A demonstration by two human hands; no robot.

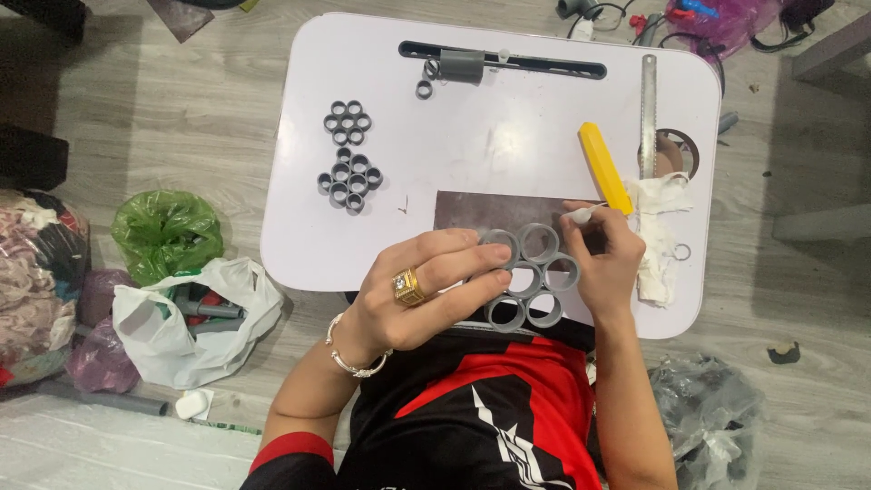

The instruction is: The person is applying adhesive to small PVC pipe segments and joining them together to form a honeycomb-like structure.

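Two hands at lower centre: left hand spread flat on grey ring cluster, right hand pinching small white tube; white desk beneath.

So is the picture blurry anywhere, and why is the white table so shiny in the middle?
In the head view, soft glare from a light above whitens the middle of the table; the left hand and right hand on the grey rings look slightly soft, not badly blurred; shadows are faint; the floor's top left corner is dark; the table's edges bow a little, as with a wide lens.
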